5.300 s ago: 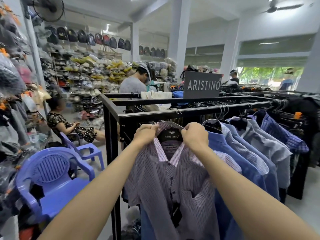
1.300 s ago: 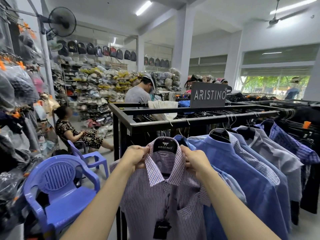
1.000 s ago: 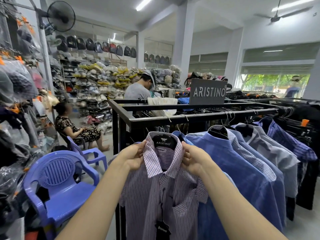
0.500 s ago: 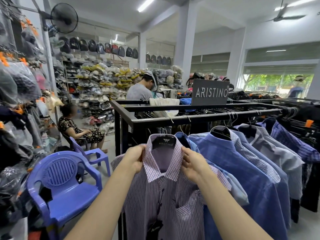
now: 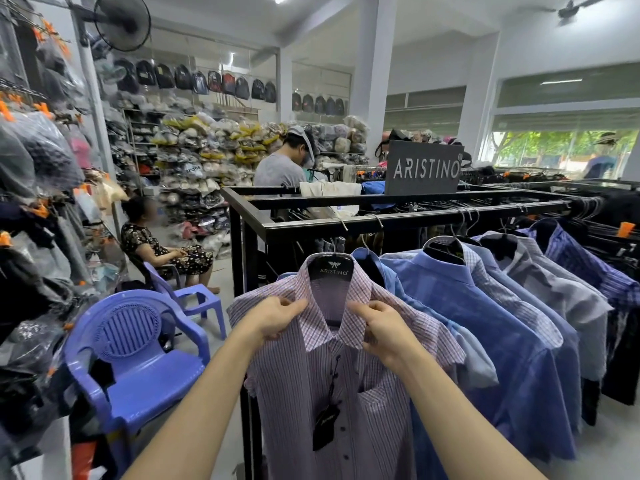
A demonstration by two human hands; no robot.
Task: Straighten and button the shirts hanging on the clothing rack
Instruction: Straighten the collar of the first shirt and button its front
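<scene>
Left hand [image 5: 277, 318] pinches the left collar wing of the striped shirt [image 5: 332, 393], thumb on top, fingers curled under the fabric. Right hand [image 5: 379, 327] grips the right collar wing the same way, index finger extended toward the neck opening. Both forearms reach up from the bottom edge of the view. The shirt is pale lilac with fine dark stripes; the collar shows a small check pattern. Collar folded down, top of the placket open at the neck, dark buttons visible lower down the front. A black tag [image 5: 325, 426] dangles on a cord over the chest. The shirt hangs first in line, at the left end of the black metal rack [image 5: 346, 225], on a black hanger [image 5: 330, 268] printed ARISTINO. Just beside it to the right, a row of blue shirts [image 5: 485, 323], then grey and purple-striped ones, all on the same rail. A dark ARISTINO sign [image 5: 424, 168] stands on top of the rack. Left of the rack, a blue plastic chair [image 5: 138, 368]; behind it a seated person [image 5: 156, 244] on a second blue chair. A person in a grey shirt [image 5: 280, 168] stands beyond the rack. Backpacks line the far wall; a wall fan [image 5: 121, 22] sits upper left.
</scene>
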